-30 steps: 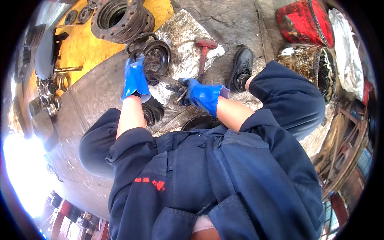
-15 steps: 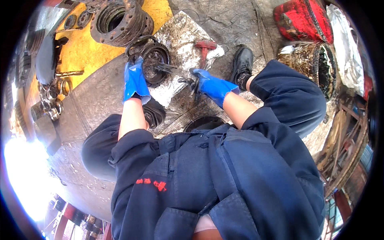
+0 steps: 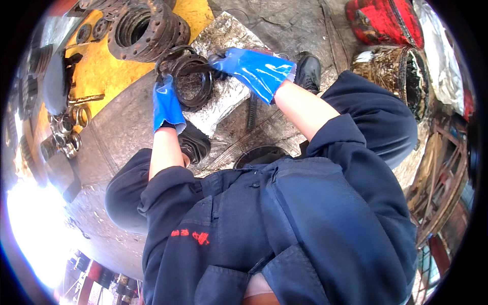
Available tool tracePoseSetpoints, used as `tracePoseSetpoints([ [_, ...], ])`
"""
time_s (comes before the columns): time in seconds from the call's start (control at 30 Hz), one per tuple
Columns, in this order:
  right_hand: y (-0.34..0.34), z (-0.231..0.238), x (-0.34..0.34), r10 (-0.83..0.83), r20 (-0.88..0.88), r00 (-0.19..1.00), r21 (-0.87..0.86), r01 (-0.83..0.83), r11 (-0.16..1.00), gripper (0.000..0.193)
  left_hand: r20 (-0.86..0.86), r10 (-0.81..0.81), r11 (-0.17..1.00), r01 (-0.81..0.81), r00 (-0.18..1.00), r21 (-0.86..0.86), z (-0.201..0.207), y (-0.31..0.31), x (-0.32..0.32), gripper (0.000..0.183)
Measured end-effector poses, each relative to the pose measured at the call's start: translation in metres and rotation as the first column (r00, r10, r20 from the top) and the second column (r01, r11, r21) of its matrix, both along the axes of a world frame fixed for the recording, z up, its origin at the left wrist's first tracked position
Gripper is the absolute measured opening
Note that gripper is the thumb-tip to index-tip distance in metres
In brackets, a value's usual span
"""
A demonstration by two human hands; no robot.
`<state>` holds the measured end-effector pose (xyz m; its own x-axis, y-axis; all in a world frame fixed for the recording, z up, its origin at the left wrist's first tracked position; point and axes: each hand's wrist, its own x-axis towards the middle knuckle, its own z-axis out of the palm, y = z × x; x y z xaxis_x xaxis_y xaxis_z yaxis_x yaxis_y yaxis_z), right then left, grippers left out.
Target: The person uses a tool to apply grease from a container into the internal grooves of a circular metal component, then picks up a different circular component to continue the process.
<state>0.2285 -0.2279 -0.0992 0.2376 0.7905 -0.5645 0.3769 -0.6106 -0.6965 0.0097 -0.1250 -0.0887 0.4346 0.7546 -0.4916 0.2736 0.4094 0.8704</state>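
A greasy black metal ring (image 3: 207, 91) lies on the dirty white sheet, its round middle facing up. My left hand (image 3: 168, 101), in a blue glove, is closed at the ring's left rim, with the fingertips dark and partly hidden. My right hand (image 3: 251, 70), also blue-gloved, reaches across to the ring's upper right side. Its fingers are closed around something dark, too covered to name. A dark ribbed rod (image 3: 251, 112) lies below the right glove.
Rusty flanged rings (image 3: 147, 30) are stacked on a yellow sheet (image 3: 129, 71) at the far left. Smaller metal rings (image 3: 66, 129) lie left. At the right are a red container (image 3: 384, 23), a grimy drum (image 3: 384, 71) and clear plastic (image 3: 441, 61). A black round container (image 3: 262, 154) sits before me.
My right hand has moved up and left to the ring, now covering most of the red-headed hammer. The left hand has shifted slightly down along the rim.
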Motion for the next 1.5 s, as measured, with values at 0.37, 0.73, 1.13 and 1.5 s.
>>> tracePoseSetpoints([
  [0.37, -0.007, 0.07, -0.063, 0.696, 0.458, 0.553, -0.119, -0.738, 0.664, 0.025, 0.132, -0.053, 0.996, 0.061, 0.99, -0.059, -0.015, 0.014, -0.004, 0.045],
  [0.73, -0.037, -0.101, 0.024, -0.163, -0.187, 0.969, -0.095, 0.147, 0.985, 0.03, 0.018, -0.076, 0.996, 0.075, 0.997, 0.038, -0.028, 0.019, 0.002, 0.044],
  [1.13, -0.078, -0.088, -0.098, -0.723, -0.684, -0.093, -0.676, 0.452, 0.581, 0.021, 0.017, -0.016, 0.999, 0.016, 1.0, -0.029, -0.004, 0.009, -0.003, 0.043],
  [1.5, -0.089, -0.038, -0.028, -0.579, -0.563, 0.59, -0.125, 0.632, 0.765, 0.03, -0.147, -0.09, 0.991, 0.104, 0.985, 0.088, 0.007, 0.006, -0.009, 0.053],
])
